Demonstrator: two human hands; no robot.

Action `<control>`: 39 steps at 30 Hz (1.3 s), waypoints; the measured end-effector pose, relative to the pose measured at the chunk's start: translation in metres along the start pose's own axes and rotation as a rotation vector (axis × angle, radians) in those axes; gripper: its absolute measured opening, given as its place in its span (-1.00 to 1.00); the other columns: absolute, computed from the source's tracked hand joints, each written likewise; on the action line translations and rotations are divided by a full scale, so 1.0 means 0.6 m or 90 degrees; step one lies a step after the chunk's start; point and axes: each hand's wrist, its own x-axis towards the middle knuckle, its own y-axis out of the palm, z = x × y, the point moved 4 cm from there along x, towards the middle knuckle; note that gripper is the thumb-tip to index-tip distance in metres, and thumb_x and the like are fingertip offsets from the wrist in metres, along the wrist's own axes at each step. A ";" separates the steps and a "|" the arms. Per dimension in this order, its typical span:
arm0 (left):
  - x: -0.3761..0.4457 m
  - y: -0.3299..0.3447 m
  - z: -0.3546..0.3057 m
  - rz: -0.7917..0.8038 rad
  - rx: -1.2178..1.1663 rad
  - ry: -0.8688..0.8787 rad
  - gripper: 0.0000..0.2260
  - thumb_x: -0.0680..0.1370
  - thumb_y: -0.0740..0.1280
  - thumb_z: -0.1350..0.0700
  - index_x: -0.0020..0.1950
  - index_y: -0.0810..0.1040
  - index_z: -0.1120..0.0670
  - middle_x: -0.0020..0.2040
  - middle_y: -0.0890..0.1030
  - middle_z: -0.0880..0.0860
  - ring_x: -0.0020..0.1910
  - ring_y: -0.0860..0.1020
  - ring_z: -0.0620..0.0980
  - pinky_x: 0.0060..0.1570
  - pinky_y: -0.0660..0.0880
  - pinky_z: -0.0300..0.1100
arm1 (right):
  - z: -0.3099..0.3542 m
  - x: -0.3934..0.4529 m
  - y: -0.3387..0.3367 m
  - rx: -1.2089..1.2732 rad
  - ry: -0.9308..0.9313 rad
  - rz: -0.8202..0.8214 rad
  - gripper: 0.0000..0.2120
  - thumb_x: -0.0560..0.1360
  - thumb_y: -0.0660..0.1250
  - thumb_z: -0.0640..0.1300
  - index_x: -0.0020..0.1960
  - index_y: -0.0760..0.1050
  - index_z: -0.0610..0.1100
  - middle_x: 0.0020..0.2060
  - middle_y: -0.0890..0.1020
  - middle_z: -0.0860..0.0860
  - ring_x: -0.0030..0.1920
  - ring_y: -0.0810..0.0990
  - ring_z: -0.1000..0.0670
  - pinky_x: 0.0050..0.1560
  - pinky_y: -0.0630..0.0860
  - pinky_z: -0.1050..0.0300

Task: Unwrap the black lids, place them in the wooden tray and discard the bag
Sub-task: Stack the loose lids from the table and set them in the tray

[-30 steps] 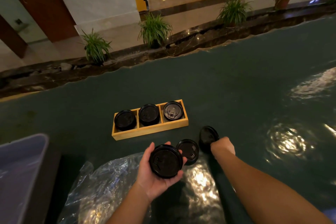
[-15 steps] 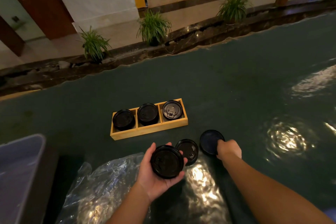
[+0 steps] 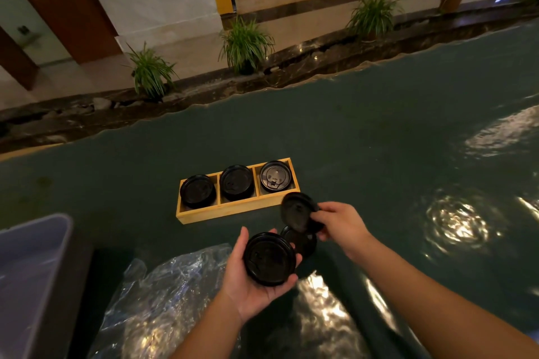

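Note:
A wooden tray point(image 3: 233, 209) with three compartments sits on the dark green table, black lids point(image 3: 236, 182) stacked in each one. My left hand point(image 3: 250, 285) cradles a stack of black lids point(image 3: 269, 258) in its palm. My right hand point(image 3: 339, 224) pinches a single black lid point(image 3: 297, 213), tilted on edge just off the tray's near right corner. Another black lid point(image 3: 303, 243) lies on the table between my hands, partly hidden. The crumpled clear plastic bag point(image 3: 163, 294) lies near the table's front edge, under my left forearm.
A grey-blue bin point(image 3: 32, 271) stands at the left front. The table's far edge point(image 3: 262, 90) borders a stone ledge with potted plants point(image 3: 246, 44). Bright reflections glare on the table at the right.
My right hand has lifted a lid off the table and carried it up and left toward the tray, tilting it on edge. The left hand has kept its stack still.

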 end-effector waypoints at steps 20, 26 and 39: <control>-0.004 -0.004 0.013 0.023 0.036 -0.017 -0.42 0.32 0.52 -0.20 0.24 0.62 0.09 0.23 0.57 0.32 0.18 0.54 0.33 -0.10 0.59 0.20 | 0.012 -0.095 0.082 -0.501 -0.354 0.096 -0.79 0.48 0.38 0.06 0.12 0.56 0.15 -0.17 0.47 0.23 -0.19 0.50 0.19 -0.22 0.38 0.37; -0.018 0.007 0.001 0.086 -0.038 -0.012 -0.51 0.37 0.49 -0.15 0.24 0.60 0.02 0.27 0.52 0.30 0.22 0.50 0.32 -0.12 0.60 0.19 | -0.030 -0.024 0.037 -0.539 -0.271 0.008 -0.80 0.57 0.27 -0.01 0.10 0.62 0.00 0.02 0.64 0.05 0.03 0.56 0.06 0.05 0.53 0.09; -0.024 -0.010 -0.021 0.065 -0.046 0.016 -0.49 0.36 0.46 -0.20 0.24 0.60 0.00 0.27 0.52 0.27 0.23 0.49 0.30 -0.14 0.60 0.18 | -0.116 0.029 0.051 -0.834 -0.280 0.160 -0.24 0.32 0.03 0.53 0.30 0.53 0.13 0.31 0.50 0.13 0.35 0.24 -0.04 0.30 0.23 -0.11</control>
